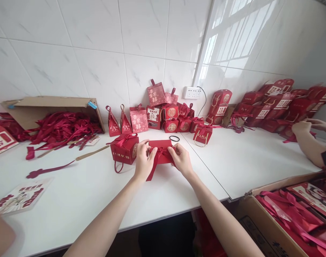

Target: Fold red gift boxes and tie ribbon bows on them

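Note:
A small red gift box [160,142] stands on the white table in front of me, with a red ribbon [161,151] tied in a bow on its top. My left hand [145,160] pinches the left side of the bow, and a ribbon tail hangs down beside its fingers. The right side of the bow is pinched between the thumb and fingers of my right hand [181,159]. Just left of the hands sits another red box [124,148] with a ribbon bow and a cord handle. A black ring [174,138] lies behind the held box.
Finished red boxes [170,112] stand along the wall. A cardboard box [56,101] spills ribbons at the left. More boxes [275,107] are piled at the right, near another person's hands [303,128]. An open carton [252,214] holds red packaging at lower right.

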Tool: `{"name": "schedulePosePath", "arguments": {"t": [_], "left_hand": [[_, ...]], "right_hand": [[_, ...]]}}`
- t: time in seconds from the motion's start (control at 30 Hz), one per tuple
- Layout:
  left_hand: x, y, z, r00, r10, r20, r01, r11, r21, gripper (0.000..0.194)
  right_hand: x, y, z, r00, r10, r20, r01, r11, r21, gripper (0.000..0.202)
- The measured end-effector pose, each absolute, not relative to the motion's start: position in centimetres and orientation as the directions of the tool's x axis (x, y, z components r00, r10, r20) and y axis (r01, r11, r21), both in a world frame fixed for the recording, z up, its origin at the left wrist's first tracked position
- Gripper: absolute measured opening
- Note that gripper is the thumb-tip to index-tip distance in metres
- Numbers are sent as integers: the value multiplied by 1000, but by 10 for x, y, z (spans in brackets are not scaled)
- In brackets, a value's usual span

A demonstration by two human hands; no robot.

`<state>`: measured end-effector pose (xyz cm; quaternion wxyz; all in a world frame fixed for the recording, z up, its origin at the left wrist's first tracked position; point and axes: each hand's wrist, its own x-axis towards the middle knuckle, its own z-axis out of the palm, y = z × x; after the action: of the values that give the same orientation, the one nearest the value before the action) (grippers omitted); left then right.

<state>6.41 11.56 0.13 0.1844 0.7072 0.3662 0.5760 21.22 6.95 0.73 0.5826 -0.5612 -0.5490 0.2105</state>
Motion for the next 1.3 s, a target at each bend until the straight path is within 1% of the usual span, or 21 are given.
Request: {"name": "schedulePosePath", "arguments": {"t": [0.1,0.2,0.33,0.57,0.67,0.8,0.97,1.1,1.3], "left_hand": [[66,113,2,68,724,686,324,-666,672,17],[67,111,3,76,742,666,322,-651,688,16],[66,110,4,88,770,632,305,-625,719,17],[67,110,4,103,753,650,288,-648,705,17],[67,111,4,104,749,654,290,-652,701,17],[65,111,4,117,745,657,294,-658,693,18],[65,111,5,98,735,670,285,-666,689,16],[66,111,5,79,744,664,277,-656,702,17],[66,111,6,93,746,659,274,-656,704,18]], "right_hand": [[212,68,6,330,869,368,275,284,-918,38],[213,69,7,344,877,337,206,279,-938,41],[213,69,6,358,880,312,159,272,-949,42],[213,68,5,366,883,293,77,285,-956,43],[214,69,5,347,898,271,-6,291,-957,44],[217,69,6,256,944,207,-123,244,-962,47],[219,68,7,236,943,236,-111,268,-957,48],[217,69,5,212,959,190,-162,226,-961,51],[218,72,3,231,954,189,-196,236,-952,51]]}}
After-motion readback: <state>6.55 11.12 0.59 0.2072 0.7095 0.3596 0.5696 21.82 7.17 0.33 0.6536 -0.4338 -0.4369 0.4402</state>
